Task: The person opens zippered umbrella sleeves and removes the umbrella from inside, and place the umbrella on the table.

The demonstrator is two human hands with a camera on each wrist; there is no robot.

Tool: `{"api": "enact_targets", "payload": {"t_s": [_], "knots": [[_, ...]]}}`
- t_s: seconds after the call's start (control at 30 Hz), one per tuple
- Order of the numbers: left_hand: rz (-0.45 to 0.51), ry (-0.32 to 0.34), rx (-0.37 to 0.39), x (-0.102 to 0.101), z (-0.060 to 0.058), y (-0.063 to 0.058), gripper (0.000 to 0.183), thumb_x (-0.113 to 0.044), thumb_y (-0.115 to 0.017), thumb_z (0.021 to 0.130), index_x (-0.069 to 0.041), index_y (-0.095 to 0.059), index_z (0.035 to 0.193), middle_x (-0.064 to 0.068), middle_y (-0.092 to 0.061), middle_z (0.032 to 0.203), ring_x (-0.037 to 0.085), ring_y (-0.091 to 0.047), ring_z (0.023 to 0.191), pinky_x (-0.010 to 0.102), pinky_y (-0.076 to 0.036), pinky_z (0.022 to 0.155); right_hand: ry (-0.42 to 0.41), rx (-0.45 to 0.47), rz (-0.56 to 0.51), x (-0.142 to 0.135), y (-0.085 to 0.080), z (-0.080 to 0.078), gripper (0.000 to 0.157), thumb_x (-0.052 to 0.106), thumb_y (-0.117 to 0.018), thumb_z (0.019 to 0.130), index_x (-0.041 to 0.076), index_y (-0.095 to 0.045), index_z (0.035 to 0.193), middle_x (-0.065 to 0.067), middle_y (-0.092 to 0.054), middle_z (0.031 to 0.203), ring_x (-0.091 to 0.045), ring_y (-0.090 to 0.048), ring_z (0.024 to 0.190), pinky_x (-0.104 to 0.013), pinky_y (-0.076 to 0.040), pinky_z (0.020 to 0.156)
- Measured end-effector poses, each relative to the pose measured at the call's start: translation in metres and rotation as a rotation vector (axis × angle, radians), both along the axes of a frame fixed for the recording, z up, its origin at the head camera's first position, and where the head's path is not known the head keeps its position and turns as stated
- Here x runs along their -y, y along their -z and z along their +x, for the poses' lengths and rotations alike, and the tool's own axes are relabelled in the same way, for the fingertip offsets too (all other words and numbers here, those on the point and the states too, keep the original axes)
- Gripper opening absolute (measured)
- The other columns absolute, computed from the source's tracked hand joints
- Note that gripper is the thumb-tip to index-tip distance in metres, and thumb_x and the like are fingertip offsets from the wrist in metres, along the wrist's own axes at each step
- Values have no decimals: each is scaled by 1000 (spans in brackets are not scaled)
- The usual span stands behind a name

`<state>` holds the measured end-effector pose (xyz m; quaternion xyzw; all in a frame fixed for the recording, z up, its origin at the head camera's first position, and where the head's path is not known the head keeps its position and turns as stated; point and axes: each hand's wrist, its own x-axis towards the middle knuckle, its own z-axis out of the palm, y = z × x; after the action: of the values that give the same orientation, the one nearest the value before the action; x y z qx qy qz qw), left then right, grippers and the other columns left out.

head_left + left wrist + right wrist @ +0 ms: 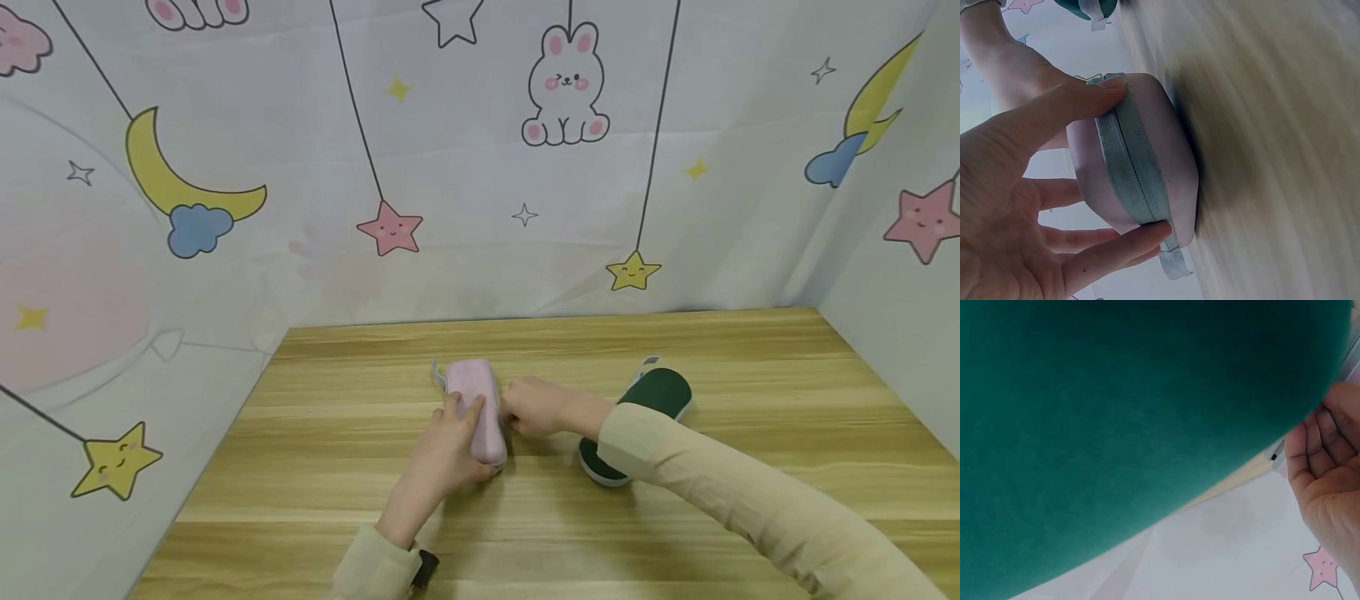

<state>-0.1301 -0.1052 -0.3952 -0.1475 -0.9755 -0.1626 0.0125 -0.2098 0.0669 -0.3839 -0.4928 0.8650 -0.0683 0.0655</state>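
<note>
A pink zip case point(474, 385), shaped like a pencil case, lies on the table with a grey zip band point(1138, 169) round its side and a small grey loop at the far end. My left hand point(448, 450) grips it, the thumb at the near end and fingers spread over the top. At its right side my right hand point(536, 407) has its fingers curled in and pinches at the zip; the fingertips are partly hidden. Under the right forearm lies a dark green zip case point(660, 392), which fills much of the right wrist view.
The wood-grain table point(300, 500) runs back to a white curtain point(465, 158) printed with stars, moons and rabbits. More of this cloth hangs at the left and right. The green case has a pale rim and a grey loop point(649, 362) at its far end.
</note>
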Motion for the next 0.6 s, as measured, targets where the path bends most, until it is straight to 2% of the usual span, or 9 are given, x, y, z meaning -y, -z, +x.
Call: {"api": "enact_targets", "payload": {"t_s": [0.27,0.6], "knots": [[-10,-8,-25,0,3,0,94,-37,-88,63,-6,-47,141,28,-42,137,41,-56,107,48,-53,74,-5,17,-22,1,-2,6,24,-2,-63,79,10,-61,59,8,-44,54,-3,-32,51,-14,-25,49],[-7,7,-50,2,7,1,93,-36,-88,63,-3,-47,140,30,-44,134,43,-57,106,49,-54,73,11,31,-27,1,-1,13,20,-2,-63,80,7,-65,62,7,-46,54,-3,-33,52,-14,-27,48]]}}
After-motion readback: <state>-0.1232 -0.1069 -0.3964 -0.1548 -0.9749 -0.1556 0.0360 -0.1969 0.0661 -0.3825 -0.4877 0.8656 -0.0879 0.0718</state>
